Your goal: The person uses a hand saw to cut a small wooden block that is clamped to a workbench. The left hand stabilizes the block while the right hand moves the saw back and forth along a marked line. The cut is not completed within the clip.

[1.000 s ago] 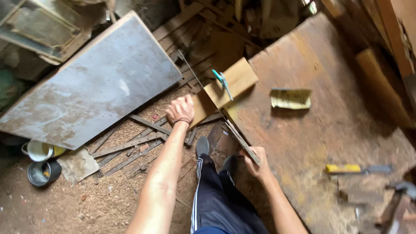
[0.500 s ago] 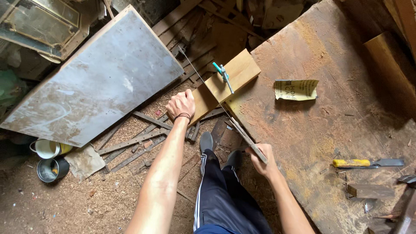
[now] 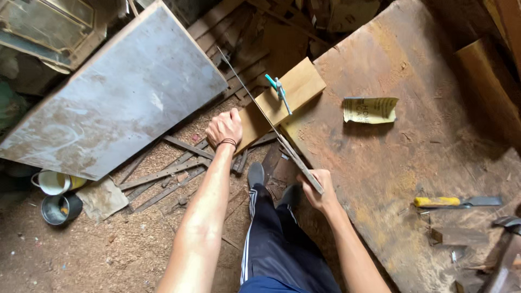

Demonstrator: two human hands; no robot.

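Wooden workbench point(image 3: 412, 146), sawdust floor point(image 3: 108, 255), left hand point(image 3: 224, 128) pressing board point(image 3: 282, 97), right hand point(image 3: 317, 190) grip clamped on saw point(image 3: 287, 149)

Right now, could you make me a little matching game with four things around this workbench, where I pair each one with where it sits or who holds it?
Things:
1. hand saw
2. wooden board
3. yellow-handled chisel
4. folded yellow paper

Places:
A. lies alone near the right edge of the workbench
B. pinned to the bench corner by a blue clamp, with the left hand on its free end
C. lies on the bench just right of the clamped piece
D. gripped at its handle by the right hand

Pairs: 1-D, 2-B, 3-A, 4-C
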